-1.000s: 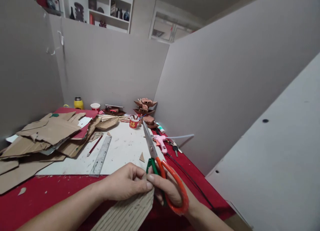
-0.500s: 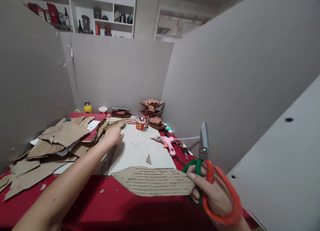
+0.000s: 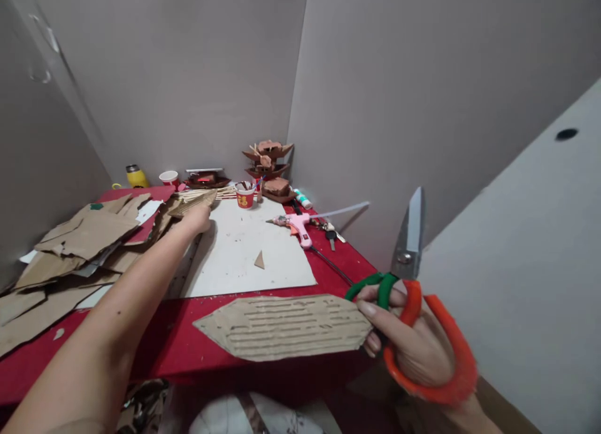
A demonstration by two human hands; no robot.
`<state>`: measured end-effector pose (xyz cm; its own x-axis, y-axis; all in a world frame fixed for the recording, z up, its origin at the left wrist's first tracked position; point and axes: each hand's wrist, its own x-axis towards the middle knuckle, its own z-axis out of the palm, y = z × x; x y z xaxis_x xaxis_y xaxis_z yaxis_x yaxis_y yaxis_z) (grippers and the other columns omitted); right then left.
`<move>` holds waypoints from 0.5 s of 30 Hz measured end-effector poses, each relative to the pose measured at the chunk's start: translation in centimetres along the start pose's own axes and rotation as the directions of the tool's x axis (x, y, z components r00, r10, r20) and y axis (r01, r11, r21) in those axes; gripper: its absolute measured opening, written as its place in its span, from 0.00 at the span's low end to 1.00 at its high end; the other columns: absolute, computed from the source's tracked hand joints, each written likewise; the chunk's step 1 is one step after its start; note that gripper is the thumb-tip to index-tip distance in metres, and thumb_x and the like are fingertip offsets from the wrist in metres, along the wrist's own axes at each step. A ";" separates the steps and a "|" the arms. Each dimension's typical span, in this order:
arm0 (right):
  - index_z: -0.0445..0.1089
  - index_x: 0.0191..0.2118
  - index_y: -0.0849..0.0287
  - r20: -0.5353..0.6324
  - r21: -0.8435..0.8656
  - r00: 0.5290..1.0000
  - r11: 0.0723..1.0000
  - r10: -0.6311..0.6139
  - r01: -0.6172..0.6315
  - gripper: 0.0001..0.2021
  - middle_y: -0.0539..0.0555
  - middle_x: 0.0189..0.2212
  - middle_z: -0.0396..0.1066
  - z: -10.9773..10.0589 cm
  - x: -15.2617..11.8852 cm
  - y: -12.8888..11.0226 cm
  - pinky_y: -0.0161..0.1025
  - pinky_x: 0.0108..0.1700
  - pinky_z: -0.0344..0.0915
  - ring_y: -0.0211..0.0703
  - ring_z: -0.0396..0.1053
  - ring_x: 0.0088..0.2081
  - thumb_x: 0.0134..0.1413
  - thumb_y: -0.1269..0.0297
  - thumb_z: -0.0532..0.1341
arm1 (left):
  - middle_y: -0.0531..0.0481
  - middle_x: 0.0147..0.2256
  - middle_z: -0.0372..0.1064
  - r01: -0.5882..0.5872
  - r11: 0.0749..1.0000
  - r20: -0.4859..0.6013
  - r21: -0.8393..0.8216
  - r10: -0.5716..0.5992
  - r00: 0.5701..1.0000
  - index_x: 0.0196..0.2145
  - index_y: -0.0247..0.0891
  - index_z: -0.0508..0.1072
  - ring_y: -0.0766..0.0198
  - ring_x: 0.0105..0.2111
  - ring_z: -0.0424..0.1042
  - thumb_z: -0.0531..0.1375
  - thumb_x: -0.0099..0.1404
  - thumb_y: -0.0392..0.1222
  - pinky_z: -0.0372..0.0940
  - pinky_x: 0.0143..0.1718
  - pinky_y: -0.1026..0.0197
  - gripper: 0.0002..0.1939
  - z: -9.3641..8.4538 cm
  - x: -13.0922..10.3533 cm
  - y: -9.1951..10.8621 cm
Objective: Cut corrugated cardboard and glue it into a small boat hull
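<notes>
My right hand [image 3: 404, 334] is closed, pinching the right end of a long corrugated cardboard piece [image 3: 282, 327] with pointed ends. Hooked on the same hand are scissors [image 3: 407, 258] with green and orange handles, blades pointing up. The cardboard hangs in front of the table edge. My left hand [image 3: 200, 218] reaches far across the table, its fingers closed at the near edge of another ribbed cardboard piece [image 3: 191, 205]; its fingertips are partly hidden. A small cardboard triangle [image 3: 260, 260] lies on the white board [image 3: 235, 252] between the hands.
Cardboard scraps [image 3: 89, 233] pile up at the left. A pink glue gun [image 3: 298, 224] lies right of the board, its cord running nearer. Behind stand a red paper cup [image 3: 245, 196], stacked brown model boats [image 3: 268, 165] and a yellow bottle [image 3: 136, 176]. Grey panels [image 3: 399, 96] enclose the table.
The view has tilted down and turned slightly right. My right hand still carries the scissors and pointed cardboard. My left hand stays at the ribbed piece near the back.
</notes>
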<state>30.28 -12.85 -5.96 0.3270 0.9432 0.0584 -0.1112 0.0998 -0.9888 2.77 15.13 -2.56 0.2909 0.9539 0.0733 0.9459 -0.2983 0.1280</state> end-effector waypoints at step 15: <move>0.68 0.24 0.58 -0.057 -0.056 0.998 0.998 0.016 -0.019 0.19 0.46 0.10 0.62 -0.7 -1.1 -0.9 0.35 0.10 0.59 0.38 0.60 0.09 0.32 0.51 0.72 | 0.41 0.37 0.71 -0.437 0.898 -0.027 -0.046 0.436 0.899 0.35 0.34 0.73 0.55 0.40 0.68 0.52 0.66 0.39 0.63 0.41 0.57 0.10 4.5 -10.4 10.9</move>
<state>30.65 -14.23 -5.28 0.3778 0.9252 0.0347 -0.0646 0.0638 -0.9959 10.65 2.07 -6.35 0.6703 0.7271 0.1484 0.7159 -0.6863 0.1289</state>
